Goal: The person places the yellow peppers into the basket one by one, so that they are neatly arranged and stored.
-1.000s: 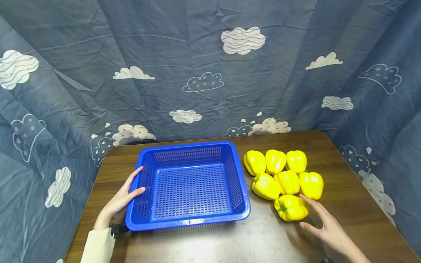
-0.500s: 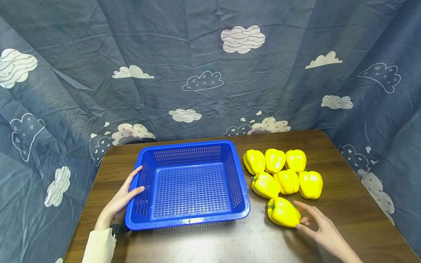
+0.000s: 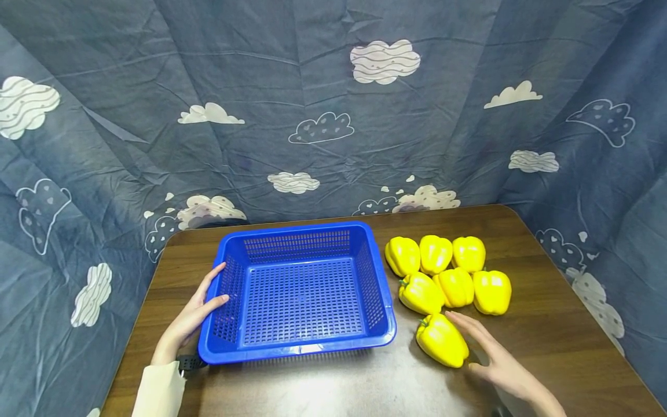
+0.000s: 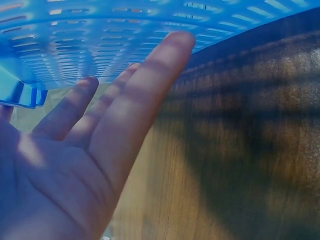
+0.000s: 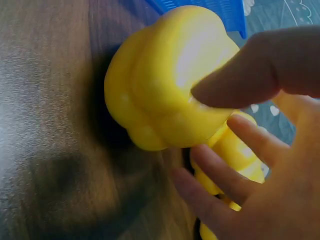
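My left hand [image 3: 187,319] grips the left wall of a blue plastic basket [image 3: 297,350], two fingertips hooked over the rim. In the left wrist view, the other fingers [image 4: 130,110] reach along the outside of its slotted wall. On the table to the right lies a yellow bell pepper [image 3: 443,341] on its side, its green stem pointing up and left. Beside it is my right hand [image 3: 497,359], thumb and fingers spread and loosely extended. The right wrist view has the thumb [image 5: 235,80] overlapping the pepper, while the other fingers stand off below it.
Several more yellow bell peppers [image 3: 455,288] lie close together in two rows at the basket's right. They all rest on a brown wooden table [image 3: 552,324]. Behind the table hangs a blue-grey curtain [image 3: 323,75] with white clouds.
The nearest pepper has shifted left and towards the front, turning so its lower end points down and right. My right hand has followed it leftward. The left hand and basket stay put.
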